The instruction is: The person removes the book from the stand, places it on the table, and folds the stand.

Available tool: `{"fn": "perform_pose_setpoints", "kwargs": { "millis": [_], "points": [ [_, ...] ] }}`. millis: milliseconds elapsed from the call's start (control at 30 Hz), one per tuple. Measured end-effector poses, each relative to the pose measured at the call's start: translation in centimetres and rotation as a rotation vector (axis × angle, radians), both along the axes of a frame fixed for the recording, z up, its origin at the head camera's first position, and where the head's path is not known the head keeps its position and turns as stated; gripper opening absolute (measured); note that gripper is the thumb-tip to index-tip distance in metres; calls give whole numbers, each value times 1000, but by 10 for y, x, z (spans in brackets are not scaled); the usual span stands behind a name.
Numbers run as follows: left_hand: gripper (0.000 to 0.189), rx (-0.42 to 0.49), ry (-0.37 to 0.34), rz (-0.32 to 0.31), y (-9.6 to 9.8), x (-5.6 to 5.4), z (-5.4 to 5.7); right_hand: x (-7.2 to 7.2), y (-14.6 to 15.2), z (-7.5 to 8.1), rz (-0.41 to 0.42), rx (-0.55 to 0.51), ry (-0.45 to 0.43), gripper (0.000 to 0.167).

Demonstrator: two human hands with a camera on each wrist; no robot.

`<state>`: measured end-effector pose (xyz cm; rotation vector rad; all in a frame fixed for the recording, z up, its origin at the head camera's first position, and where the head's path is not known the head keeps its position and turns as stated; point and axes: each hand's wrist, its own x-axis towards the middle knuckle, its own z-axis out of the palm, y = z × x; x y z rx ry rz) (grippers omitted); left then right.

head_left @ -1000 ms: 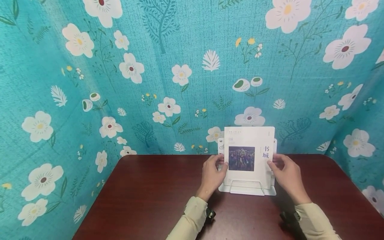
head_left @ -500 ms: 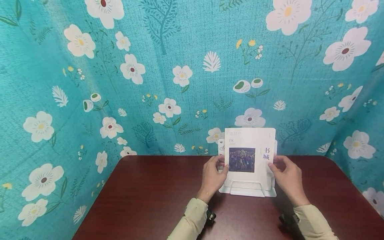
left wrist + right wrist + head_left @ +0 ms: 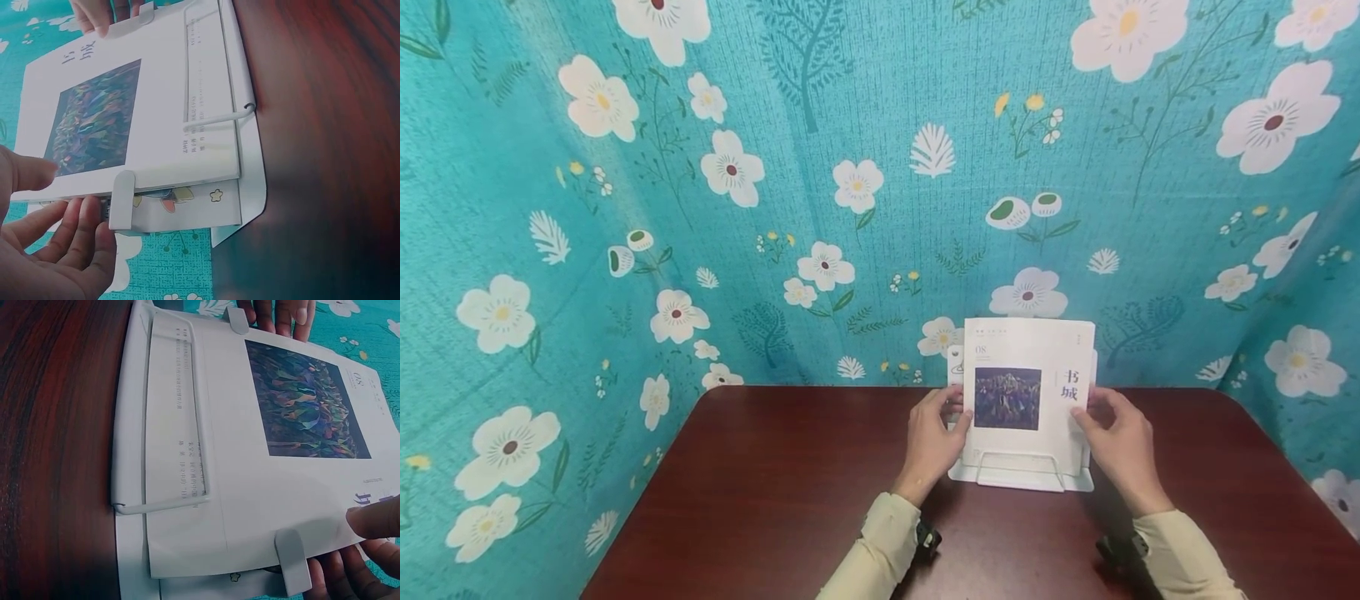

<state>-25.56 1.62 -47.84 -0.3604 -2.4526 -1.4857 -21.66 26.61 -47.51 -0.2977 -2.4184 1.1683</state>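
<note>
A white paperback book (image 3: 1027,442) with a dark picture and Chinese lettering on its cover leans upright on a white book stand (image 3: 1081,481). A white wire bar (image 3: 201,437) crosses the lower cover. My left hand (image 3: 931,437) holds the book's left edge, thumb on the cover and fingers behind. On the opposite edge my right hand (image 3: 1122,437) does the same, its thumb beside the lettering. In the left wrist view, a white side clip (image 3: 123,200) overlaps the cover's edge near my fingers. Another clip (image 3: 292,562) shows in the right wrist view. The fingertips behind the book are partly hidden.
The stand is on a dark red-brown table (image 3: 790,483), near its far edge. A turquoise curtain (image 3: 880,242) with white flowers hangs close behind and along the sides. Dark wrist devices (image 3: 928,540) sit under both forearms.
The head view has shifted very slightly. Both hands, the book and the stand keep nearly the same places and pose.
</note>
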Motion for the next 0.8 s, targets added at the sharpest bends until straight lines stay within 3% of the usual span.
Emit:
{"fn": "perform_pose_setpoints", "kwargs": {
  "millis": [267,600,800],
  "points": [
    [29,-5,32,21,-1,-5,-3,0,2,-1,6,-19,-2,35],
    [27,57,47,36,1,-11,-6,-3,1,0,-16,-22,6,33],
    [27,51,114,48,0,-13,-6,-2,0,1,-37,-38,21,30]
  ]
}}
